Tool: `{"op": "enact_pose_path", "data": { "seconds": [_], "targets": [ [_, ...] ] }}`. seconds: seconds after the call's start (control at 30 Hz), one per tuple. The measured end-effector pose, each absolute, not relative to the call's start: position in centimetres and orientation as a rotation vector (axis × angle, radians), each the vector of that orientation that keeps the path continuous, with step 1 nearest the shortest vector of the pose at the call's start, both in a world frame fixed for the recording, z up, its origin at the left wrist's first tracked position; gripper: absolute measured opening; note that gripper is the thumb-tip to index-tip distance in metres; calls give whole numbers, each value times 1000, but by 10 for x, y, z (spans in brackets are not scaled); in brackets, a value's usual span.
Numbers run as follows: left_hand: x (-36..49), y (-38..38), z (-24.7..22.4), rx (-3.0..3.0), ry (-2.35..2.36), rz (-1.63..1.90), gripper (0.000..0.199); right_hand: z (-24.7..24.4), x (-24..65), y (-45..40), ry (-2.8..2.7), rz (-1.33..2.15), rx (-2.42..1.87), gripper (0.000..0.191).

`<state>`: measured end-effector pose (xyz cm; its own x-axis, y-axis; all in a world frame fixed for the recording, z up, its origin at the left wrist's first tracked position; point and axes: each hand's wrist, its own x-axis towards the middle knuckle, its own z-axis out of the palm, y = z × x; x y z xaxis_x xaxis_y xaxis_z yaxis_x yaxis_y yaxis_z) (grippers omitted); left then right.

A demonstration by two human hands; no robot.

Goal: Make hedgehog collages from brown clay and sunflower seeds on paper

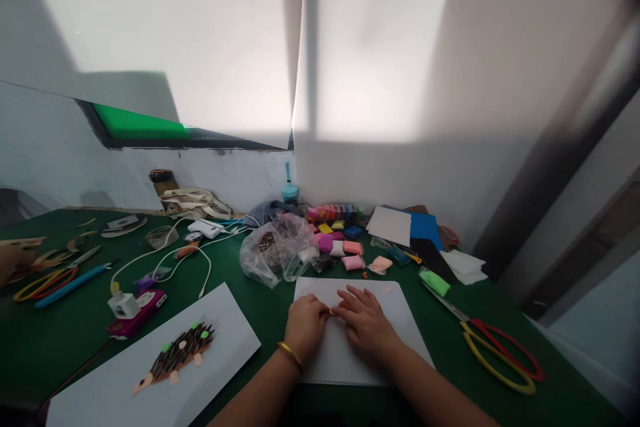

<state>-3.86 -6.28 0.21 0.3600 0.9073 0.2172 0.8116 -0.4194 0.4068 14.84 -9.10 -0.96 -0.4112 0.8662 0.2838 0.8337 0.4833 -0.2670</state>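
On the white sheet (345,368), between the fingertips of the left hand (305,325) and the right hand (369,327), a small pale piece (330,311) is seen, too small to be identified. It may be judged light, soft and easily dented, best taken gently by its edges. The left hand is curled, its fingertips gathered at the piece; whether the piece is pinched cannot be told. The right hand is held palm down, fingers loosely spread, with nothing visibly gripped. Both forearms are angled inward.
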Motion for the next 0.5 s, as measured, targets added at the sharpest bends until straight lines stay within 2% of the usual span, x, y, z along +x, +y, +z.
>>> {"op": "enact_pose_path", "data": {
  "seconds": [0.23,0.5],
  "targets": [
    [-35,-65,2,2429,1534,640,18,-14,153,-85,-2174,139,-1468,37],
    [-23,-59,1,2466,1595,546,20,-29,165,-70,-1953,285,-1481,47]
  ]
}}
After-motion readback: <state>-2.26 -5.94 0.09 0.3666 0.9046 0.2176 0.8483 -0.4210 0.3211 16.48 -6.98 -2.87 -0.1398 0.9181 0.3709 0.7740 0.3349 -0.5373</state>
